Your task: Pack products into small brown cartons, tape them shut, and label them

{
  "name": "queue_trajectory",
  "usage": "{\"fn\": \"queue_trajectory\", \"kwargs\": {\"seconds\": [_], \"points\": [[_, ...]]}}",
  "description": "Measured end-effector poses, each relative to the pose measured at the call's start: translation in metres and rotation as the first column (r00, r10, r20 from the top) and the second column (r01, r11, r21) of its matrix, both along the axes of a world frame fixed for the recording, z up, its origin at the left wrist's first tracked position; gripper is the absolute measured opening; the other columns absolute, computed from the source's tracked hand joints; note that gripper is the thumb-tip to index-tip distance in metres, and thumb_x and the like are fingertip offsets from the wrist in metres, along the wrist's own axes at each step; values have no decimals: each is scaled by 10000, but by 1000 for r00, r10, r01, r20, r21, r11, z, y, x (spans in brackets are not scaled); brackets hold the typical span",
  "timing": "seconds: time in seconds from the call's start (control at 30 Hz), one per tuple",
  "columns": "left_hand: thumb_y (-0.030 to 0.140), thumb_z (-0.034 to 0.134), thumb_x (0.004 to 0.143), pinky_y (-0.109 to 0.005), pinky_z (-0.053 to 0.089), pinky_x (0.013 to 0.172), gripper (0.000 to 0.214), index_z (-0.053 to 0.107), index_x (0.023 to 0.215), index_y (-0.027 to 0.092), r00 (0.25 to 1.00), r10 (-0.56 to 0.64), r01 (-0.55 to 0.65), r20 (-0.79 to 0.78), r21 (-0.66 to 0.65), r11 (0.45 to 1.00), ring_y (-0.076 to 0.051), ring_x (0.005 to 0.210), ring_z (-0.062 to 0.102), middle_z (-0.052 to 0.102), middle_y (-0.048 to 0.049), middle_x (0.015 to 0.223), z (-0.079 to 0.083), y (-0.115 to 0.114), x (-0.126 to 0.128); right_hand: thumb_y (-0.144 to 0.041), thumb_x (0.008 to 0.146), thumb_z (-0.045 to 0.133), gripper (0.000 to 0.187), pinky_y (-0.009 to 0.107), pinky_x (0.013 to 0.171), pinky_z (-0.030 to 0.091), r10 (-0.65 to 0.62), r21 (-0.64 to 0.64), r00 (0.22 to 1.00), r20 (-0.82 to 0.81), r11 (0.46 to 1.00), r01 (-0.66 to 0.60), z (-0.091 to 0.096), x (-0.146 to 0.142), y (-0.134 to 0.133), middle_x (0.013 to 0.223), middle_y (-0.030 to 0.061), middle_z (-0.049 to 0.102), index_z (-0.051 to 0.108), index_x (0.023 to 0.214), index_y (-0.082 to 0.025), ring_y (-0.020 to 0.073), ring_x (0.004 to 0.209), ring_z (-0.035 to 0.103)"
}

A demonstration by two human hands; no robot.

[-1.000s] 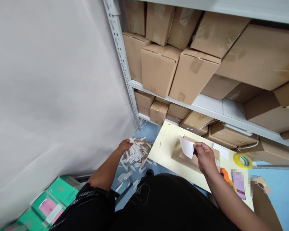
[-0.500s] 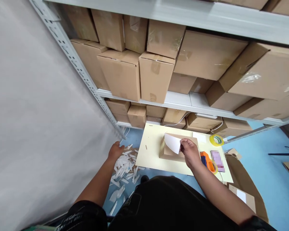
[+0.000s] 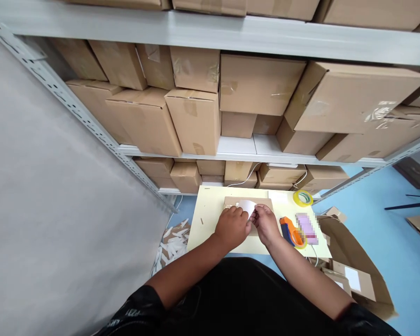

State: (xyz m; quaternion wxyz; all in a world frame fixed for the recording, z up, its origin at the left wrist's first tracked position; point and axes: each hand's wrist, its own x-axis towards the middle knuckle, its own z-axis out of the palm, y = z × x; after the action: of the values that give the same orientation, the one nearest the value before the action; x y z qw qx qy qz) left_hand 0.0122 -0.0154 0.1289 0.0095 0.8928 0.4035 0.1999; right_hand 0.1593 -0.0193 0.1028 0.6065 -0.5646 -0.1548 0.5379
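A white paper label [image 3: 247, 206], bent into a curve, is held above a small brown cardboard box [image 3: 231, 201] on the pale yellow tabletop. My right hand [image 3: 267, 226] pinches the label's right edge between thumb and fingers. Against its left and lower part, my left hand [image 3: 233, 227] is closed, fingers curled over the paper and hiding part of the box; its fingertips are partly covered. Right of the hands lie an orange and blue tape dispenser [image 3: 292, 232] and a lilac rectangular item [image 3: 305, 227], partly pixelated.
A yellow tape roll [image 3: 303, 198] lies at the table's [image 3: 196, 233] back right corner. Shelves of cardboard boxes [image 3: 196, 122] rise behind. White paper scraps [image 3: 173, 245] litter the floor at left. A large open carton [image 3: 350, 252] holding labelled boxes stands at right.
My left hand has moved from over the floor scraps rightward to the label and closed there. The label is now more curled and lower over the box. The view has shifted right.
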Motion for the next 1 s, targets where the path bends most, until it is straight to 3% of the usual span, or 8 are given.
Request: {"fn": "queue_trajectory", "kwargs": {"seconds": [0.1, 0.23, 0.4, 0.5, 0.67, 0.83, 1.0], "points": [[232, 670, 876, -409, 448, 722, 75, 680, 838, 167, 996, -21, 25, -81, 42, 999, -280, 831, 618, 650, -96, 791, 0, 8, 10, -351, 724, 804, 261, 274, 544, 521, 4, -5, 998, -70, 1000, -4, 2, 12, 2, 655, -29, 629, 596, 820, -226, 148, 580, 618], [195, 627, 902, -393, 441, 701, 137, 660, 770, 176, 998, -23, 30, -65, 101, 994, -256, 782, 611, 644, -82, 755, 9, 20, 17, -402, 751, 788, 261, 289, 559, 533, 43, 39, 994, -104, 998, -39, 3, 31, 2, 745, 6, 679, 633, 838, -212, 156, 605, 638], [164, 586, 948, -373, 474, 776, 165, 655, 801, 195, 991, -77, 66, 107, 102, 993, -220, 798, 620, 687, -55, 797, 34, 33, 17, -437, 739, 825, 293, 261, 599, 507, -9, 9, 998, 67, 1000, 8, -14, 62, -5, 724, -13, 654, 641, 795, -216, 136, 636, 611], [159, 589, 948, -349, 482, 789, 164, 649, 805, 212, 967, -78, 79, 244, 7, 997, -201, 800, 625, 703, -32, 805, 50, 34, 18, -474, 697, 850, 347, 279, 622, 512, 57, -39, 998, 6, 998, -57, -28, 73, -10, 742, -1, 662, 683, 843, -207, 156, 669, 624], [153, 631, 905, -294, 482, 756, 153, 635, 767, 219, 906, 53, 60, 420, -251, 966, -168, 794, 631, 681, -1, 786, 61, 26, 20, -476, 651, 881, 432, 306, 714, 525, 155, 15, 988, -20, 988, -155, -36, 75, -9, 816, 22, 716, 717, 936, -196, 176, 734, 655], [205, 643, 905, -264, 483, 728, 160, 634, 746, 216, 864, 149, 57, 481, -387, 920, -148, 761, 621, 662, 10, 773, 59, 24, 13, -498, 703, 850, 355, 279, 644, 465, 191, 41, 979, 72, 980, -194, -28, 76, -6, 658, -8, 653, 685, 760, -189, 137, 612, 562], [224, 638, 896, -267, 483, 720, 145, 655, 752, 212, 865, 175, 60, 470, -443, 895, -151, 763, 626, 673, 3, 776, 51, 27, 3, -471, 700, 875, 359, 248, 617, 473, 234, 46, 972, -20, 971, -233, -24, 72, -6, 720, -1, 681, 700, 806, -175, 121, 613, 584]]}}
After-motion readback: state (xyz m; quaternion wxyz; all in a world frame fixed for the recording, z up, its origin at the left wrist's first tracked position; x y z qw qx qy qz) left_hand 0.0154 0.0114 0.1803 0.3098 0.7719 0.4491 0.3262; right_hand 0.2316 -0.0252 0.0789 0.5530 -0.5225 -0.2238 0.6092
